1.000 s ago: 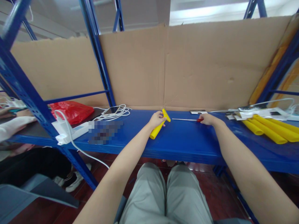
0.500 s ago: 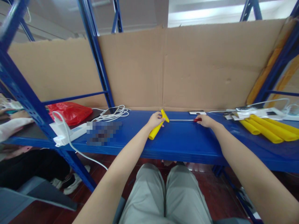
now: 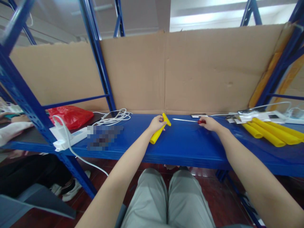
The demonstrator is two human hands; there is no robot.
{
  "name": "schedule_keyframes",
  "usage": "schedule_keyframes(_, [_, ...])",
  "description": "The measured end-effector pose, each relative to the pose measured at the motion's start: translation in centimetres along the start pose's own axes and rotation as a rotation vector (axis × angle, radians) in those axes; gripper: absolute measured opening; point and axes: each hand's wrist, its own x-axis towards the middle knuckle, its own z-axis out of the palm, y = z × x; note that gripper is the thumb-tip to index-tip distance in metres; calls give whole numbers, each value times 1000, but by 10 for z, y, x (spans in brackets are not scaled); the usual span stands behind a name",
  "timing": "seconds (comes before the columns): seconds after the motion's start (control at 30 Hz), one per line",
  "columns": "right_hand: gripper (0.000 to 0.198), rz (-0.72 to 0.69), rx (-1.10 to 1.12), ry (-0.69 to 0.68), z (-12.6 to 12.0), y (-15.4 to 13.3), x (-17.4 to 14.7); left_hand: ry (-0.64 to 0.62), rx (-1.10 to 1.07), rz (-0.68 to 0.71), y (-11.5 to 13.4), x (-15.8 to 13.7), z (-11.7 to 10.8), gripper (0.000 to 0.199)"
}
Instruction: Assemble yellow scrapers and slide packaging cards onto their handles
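Around the middle of a yellow T-shaped tool with a thick round handle (image 3: 156, 136) my left hand (image 3: 156, 123) is closed. The tool leans, its crosspiece up and to the right, its handle end down and to the left. My right hand (image 3: 209, 123) grips the red handle of a screwdriver (image 3: 185, 120). The screwdriver's long metal shaft points left, its tip a short gap away from the yellow crosspiece. Both hands are over the blue table (image 3: 180, 145). My fingers hide part of each handle.
Several yellow tubes (image 3: 273, 134) lie at the right beside white packaging (image 3: 261, 117). A small flat card (image 3: 199, 116) is near the cardboard wall (image 3: 204, 69). At the left are coiled white cable (image 3: 118, 117), a power strip (image 3: 78, 134), a red bag (image 3: 70, 117) and another person's arm (image 3: 16, 131).
The screwdriver tip has come away from the yellow crosspiece, leaving a gap, and the shaft has tilted slightly. Both hands keep their grip. The view has shifted a little.
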Motion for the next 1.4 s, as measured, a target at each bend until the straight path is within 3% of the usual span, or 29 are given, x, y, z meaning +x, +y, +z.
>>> schedule_keyframes(0.3, [6, -48, 123, 52, -9, -30, -2, 0, 33, 22, 2, -2, 0, 23])
schedule_keyframes(1.4, [6, -73, 129, 86, -6, -27, -1, -25, 28, 63, -1, 0, 3, 28])
